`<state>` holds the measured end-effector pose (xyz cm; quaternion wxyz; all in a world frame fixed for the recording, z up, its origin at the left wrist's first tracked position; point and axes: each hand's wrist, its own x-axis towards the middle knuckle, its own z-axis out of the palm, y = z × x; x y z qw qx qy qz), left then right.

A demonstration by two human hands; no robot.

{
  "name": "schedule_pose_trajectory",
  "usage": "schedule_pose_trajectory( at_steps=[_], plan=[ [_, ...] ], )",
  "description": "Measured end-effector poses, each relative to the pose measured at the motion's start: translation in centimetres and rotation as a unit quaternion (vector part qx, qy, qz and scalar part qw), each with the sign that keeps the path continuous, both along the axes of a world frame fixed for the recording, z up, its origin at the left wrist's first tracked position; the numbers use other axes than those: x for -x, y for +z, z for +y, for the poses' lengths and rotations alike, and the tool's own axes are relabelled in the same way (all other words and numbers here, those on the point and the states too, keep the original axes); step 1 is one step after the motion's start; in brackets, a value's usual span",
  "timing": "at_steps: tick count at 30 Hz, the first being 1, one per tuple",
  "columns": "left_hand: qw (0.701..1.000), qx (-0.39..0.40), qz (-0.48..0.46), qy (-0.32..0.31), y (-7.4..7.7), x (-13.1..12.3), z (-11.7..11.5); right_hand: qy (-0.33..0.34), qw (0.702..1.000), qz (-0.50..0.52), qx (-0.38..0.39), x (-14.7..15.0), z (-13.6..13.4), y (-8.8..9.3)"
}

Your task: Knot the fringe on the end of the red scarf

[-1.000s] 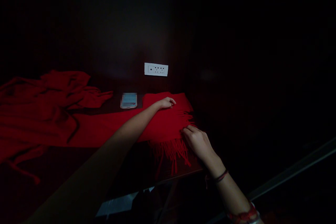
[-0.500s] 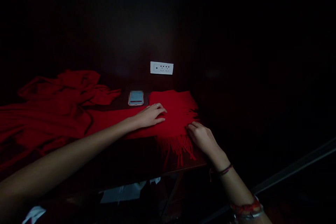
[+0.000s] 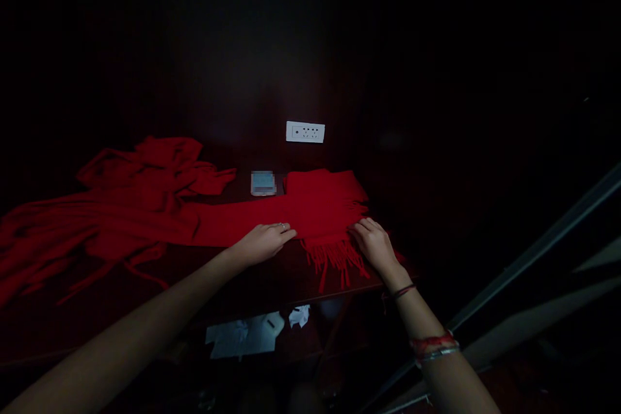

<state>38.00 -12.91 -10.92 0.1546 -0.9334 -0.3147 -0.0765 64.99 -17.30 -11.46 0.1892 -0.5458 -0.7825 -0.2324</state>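
Observation:
A long red scarf (image 3: 320, 207) with a fringed end lies across a dark table (image 3: 272, 278). Its right end is folded over flat, and the rest runs left into a rumpled heap (image 3: 145, 168). My left hand (image 3: 264, 242) lies palm down on the near edge of the scarf, fingers stretched out. My right hand (image 3: 376, 246) rests on the fringed corner, fingers bent down onto the fabric. Whether it pinches the fringe is not clear in the dim light.
A phone (image 3: 263, 183) lies on the table behind the scarf, under a white wall socket (image 3: 305, 132). White paper scraps (image 3: 247, 334) lie below the table's front edge. A pale slanted rail (image 3: 543, 252) runs at the right. The room is very dark.
My left hand has drawn back from the far side of the folded scarf to its near edge. My right hand stayed at the fringe. The view shifted slightly.

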Motion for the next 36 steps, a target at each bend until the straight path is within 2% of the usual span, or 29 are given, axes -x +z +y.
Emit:
schedule_pose_trajectory(
  at_steps=[5,11,15,22,28,36],
  plan=[
    [0.999,-0.035,0.005,-0.002,-0.1,0.0,0.0,0.002,1.000,0.010,0.009,0.2,0.0,0.0],
    [0.998,-0.063,0.021,-0.010,-0.1,-0.2,0.1,0.065,0.998,-0.018,0.013,1.9,-0.1,0.9],
    [0.997,-0.079,0.008,-0.009,0.1,-0.1,0.0,0.073,0.997,-0.036,0.010,2.7,0.2,0.8],
    [0.995,-0.094,-0.025,-0.009,1.0,0.4,-0.4,0.081,0.996,0.025,-0.033,2.3,0.1,0.0],
    [0.996,-0.056,0.007,-0.069,0.3,0.2,-0.4,0.097,0.995,-0.007,0.016,2.3,-0.1,-0.1],
    [0.998,-0.052,0.015,-0.044,0.4,0.2,-0.5,0.099,0.995,0.018,0.027,2.5,-0.2,0.1]
  ],
)
